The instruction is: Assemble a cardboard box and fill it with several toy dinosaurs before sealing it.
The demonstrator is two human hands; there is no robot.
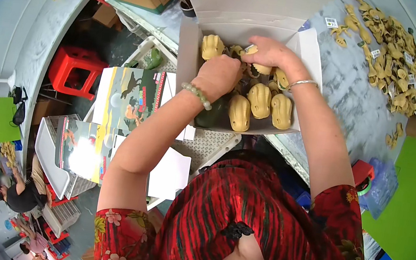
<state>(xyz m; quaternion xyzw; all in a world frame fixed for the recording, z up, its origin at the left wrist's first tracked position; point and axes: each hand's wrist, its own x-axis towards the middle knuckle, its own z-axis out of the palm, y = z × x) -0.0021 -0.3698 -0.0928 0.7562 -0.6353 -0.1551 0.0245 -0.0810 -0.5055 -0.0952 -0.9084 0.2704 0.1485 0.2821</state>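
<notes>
Marbled table point(336, 79), left hand point(220, 73) knuckles-up, right hand point(268, 52) angled leftward, inside box point(312, 51)

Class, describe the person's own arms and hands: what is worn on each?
Both are gloveless: the left hand has a pale green beaded bracelet at its wrist, the right hand a silver-coloured bangle. The short red sleeves carry printed flowers.

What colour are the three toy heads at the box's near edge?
The three toy heads are yellowish tan, best seen in the head view.
</notes>
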